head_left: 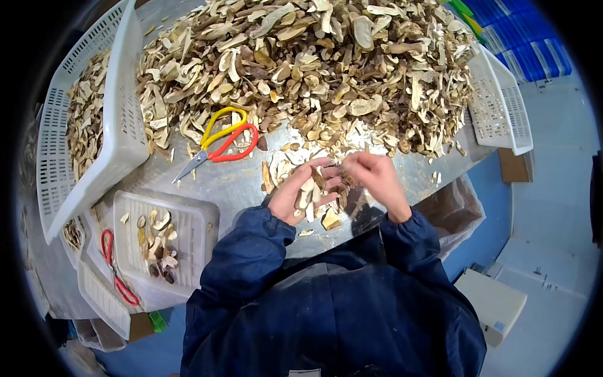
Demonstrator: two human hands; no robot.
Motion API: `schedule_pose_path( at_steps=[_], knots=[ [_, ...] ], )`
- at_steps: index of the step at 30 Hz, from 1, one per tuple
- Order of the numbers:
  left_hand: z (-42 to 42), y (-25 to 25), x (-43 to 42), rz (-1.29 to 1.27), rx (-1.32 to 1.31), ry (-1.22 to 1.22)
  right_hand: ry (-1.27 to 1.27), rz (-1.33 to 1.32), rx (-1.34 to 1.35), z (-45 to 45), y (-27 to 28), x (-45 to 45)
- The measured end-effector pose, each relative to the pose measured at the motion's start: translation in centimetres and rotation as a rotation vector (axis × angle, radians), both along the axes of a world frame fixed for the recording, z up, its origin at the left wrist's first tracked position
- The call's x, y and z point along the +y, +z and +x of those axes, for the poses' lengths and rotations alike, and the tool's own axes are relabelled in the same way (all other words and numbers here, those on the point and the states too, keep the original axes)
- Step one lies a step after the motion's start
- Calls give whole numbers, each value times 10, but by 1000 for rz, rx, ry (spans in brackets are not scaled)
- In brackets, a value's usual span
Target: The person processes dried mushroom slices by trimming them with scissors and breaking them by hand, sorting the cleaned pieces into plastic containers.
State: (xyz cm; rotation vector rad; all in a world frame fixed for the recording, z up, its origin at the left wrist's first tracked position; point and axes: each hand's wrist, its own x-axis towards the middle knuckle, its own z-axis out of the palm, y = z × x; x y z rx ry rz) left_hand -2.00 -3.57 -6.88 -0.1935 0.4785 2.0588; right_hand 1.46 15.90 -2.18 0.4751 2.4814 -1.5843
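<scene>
My left hand [292,193] is turned palm up and cupped around several pale dried mushroom slices [306,193]. Close beside it, my right hand [379,180] has its thumb and fingers drawn together over the heap's near edge; its fingertips are slightly blurred, and whatever they pinch is hidden. Beyond both hands rises a large pile of dried mushroom slices [301,69], brown and cream. Scissors with one yellow and one red handle [235,141] lie on the metal table [235,185], left of my hands, blades pointing toward the lower left.
A tall white perforated basket [122,113] with slices stands at left. Nearer lies a shallow clear tray [198,217] with some pieces, beside red-handled scissors [112,267]. Another white basket [512,107] is at right. Below the table's right edge is a lined bin [461,210].
</scene>
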Motion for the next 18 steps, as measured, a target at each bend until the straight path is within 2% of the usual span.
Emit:
schedule_pose_path(
  at_steps=[1, 3, 4, 8, 12, 18],
  knots=[
    [0, -6, -1, 17, 12, -4, -61, 129, 52, -8, -4, 5],
    [2, -22, -2, 50, 39, -6, -120, 570, 172, -28, -17, 19],
    [2, -19, -2, 30, 9, -5, -152, 625, 194, -36, -23, 24],
    [-1, -21, -6, 34, -31, -4, -23, 953, 126, -52, -30, 18],
    [-2, -20, -7, 50, -52, 12, 78, 885, 183, -50, -33, 15],
    [-1, -30, -6, 101, -63, 15, 3, 722, 315, -38, -42, 30]
  ],
)
